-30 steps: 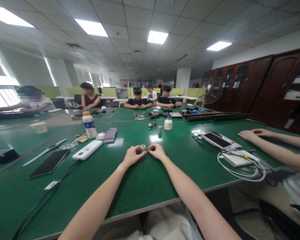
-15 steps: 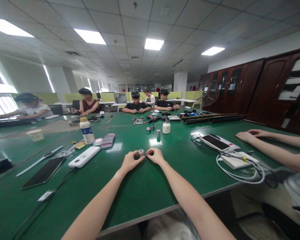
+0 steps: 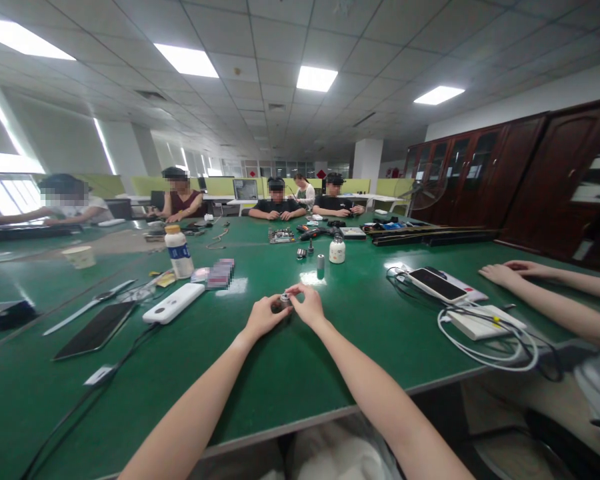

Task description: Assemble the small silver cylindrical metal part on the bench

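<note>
On the green table right in front of me, a short silver metal cylinder (image 3: pixel 285 301) stands upright. My left hand (image 3: pixel 264 316) grips it from the left side, with thumb and fingers curled around it. Over its top edge, my right hand (image 3: pixel 307 305) is closed in a pinch, its fingertips touching or nearly touching the rim. Whatever lies between those fingertips is too small to make out. Beyond my hands stands a taller silver cylinder (image 3: pixel 321 266), next to small dark metal parts (image 3: pixel 301 253) and a white patterned jar (image 3: pixel 337 251).
To the left are a white power bank (image 3: pixel 174 303), a black tablet (image 3: pixel 96 329) and a bottle (image 3: pixel 179 253). At right lie a phone (image 3: pixel 437 285), coiled white cables (image 3: pixel 485 357) and another person's hands (image 3: pixel 505 275). A power drill (image 3: pixel 317 233) and a circuit board (image 3: pixel 281 235) lie farther back.
My right hand has moved left and up, from beside the short cylinder to its top. My left hand still holds it. The whole view has shifted slightly.
</note>
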